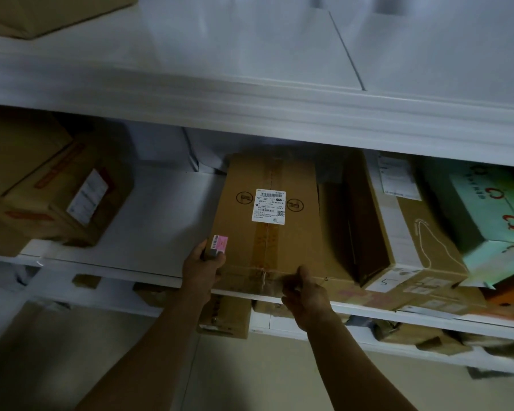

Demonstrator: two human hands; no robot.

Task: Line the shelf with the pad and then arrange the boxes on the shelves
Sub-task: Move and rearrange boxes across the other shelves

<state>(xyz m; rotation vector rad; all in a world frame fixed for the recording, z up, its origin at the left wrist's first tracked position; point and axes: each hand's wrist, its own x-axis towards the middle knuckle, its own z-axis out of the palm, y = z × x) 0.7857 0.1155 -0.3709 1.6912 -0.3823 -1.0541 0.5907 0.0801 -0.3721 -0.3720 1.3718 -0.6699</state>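
A long brown cardboard box point(267, 241) with a white shipping label and brown tape lies on the middle shelf, on the white pad point(166, 221). My left hand point(204, 266) grips its near left corner, beside a pink sticker. My right hand point(304, 292) holds its near front edge at the tape seam. The box's near end sits at the shelf's front rim point(101, 268). The upper shelf point(250, 54) is also lined with white pads.
Brown boxes point(54, 191) sit at the left of the middle shelf. To the right stand a tall brown box point(398, 232) and a mint green box point(493, 215). More boxes point(229, 318) fill the lower shelf. One brown box point(42, 10) is on the upper shelf.
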